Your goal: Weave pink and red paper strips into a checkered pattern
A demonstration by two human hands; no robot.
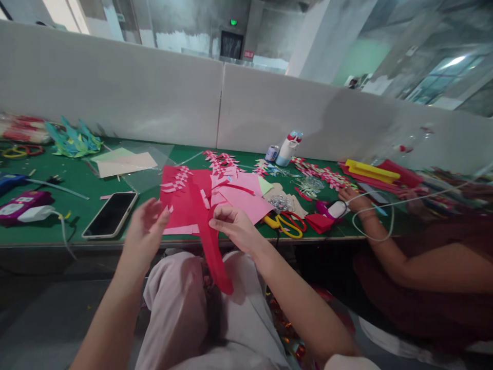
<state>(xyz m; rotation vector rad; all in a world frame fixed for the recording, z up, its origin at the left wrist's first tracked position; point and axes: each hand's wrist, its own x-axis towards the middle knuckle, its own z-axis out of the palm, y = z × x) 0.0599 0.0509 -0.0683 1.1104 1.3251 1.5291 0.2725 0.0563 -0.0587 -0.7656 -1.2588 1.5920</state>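
My right hand (pixel 233 226) pinches the top of a long red paper strip (pixel 212 246) that hangs down past the table edge over my lap. My left hand (pixel 148 226) is beside it to the left, fingers spread and loosely curled, holding nothing that I can see. Both hands hover at the front edge of the green table (pixel 57 226), just before a red paper sheet (pixel 181 200) and pink paper sheets (pixel 246 198). Woven red-and-white paper pieces (pixel 217 162) lie further back.
A black phone (pixel 111 215) lies left of my hands. Yellow and red scissors (pixel 287 223) lie to the right. A white bottle (pixel 287 149) stands near the back partition. Another person's hand (pixel 352 200) rests on the table at right, with a white cable. Teal paper shapes (pixel 75 140) lie far left.
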